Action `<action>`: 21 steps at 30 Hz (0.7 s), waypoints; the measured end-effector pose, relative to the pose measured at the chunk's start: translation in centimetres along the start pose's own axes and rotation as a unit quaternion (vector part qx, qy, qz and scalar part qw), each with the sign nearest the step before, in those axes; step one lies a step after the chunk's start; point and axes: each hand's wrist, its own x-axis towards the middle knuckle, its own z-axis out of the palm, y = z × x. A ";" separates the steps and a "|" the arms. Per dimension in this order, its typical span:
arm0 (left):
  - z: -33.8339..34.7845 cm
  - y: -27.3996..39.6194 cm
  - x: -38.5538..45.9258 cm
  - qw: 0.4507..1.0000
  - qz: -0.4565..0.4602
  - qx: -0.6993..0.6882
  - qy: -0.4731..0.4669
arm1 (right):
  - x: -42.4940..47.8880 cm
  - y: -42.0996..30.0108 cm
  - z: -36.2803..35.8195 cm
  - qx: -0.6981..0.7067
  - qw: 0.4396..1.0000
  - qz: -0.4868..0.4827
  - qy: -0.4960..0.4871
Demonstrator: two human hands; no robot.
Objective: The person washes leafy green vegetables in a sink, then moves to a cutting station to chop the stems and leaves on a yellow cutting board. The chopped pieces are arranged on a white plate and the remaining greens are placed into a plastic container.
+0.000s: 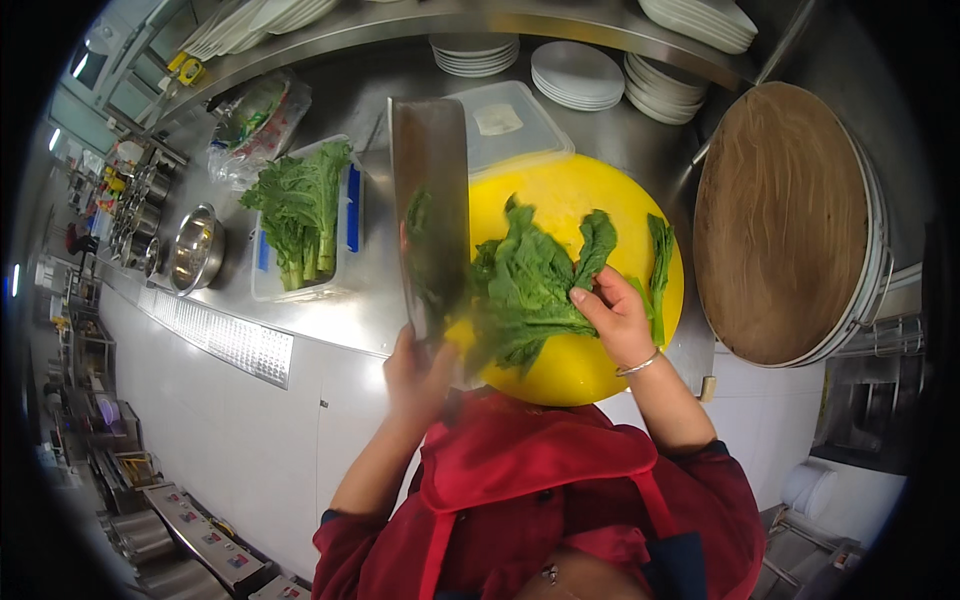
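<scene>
My left hand [420, 379], blurred, grips a wide-bladed cleaver [435, 180] at its lower end. The blade extends away from me at the left side of a round yellow cutting board [562, 386]. Leafy greens [529, 277] lie bunched on the board, their left part blurred. With thumb and fingers, my right hand [619, 311], a metal bracelet at its wrist, pinches a leaf at the right side of the bunch. Another strip of leaf and stem [660, 262] lies near the board's right edge. Where the blade ends and the greens start is blurred.
A clear plastic container [352, 210] at the left holds more leafy greens [307, 202]. Left of it are a metal bowl [196, 251] and a plastic bag [285, 124]. A plastic lid [510, 124] and stacked white plates [577, 71] lie behind the board. A round wooden board [784, 217] stands right.
</scene>
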 end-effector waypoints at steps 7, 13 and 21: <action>4.0 1.6 4.2 0.966 -0.018 -0.259 0.011 | 1.0 0.1 4.8 0.026 0.993 -0.080 0.081; 4.0 4.2 6.5 0.947 -0.087 -0.304 0.047 | 2.5 -0.2 5.0 -0.249 0.926 -0.264 0.101; 4.5 4.7 6.9 0.908 -0.080 -0.377 0.167 | 2.8 0.7 5.8 0.153 0.963 -0.116 0.187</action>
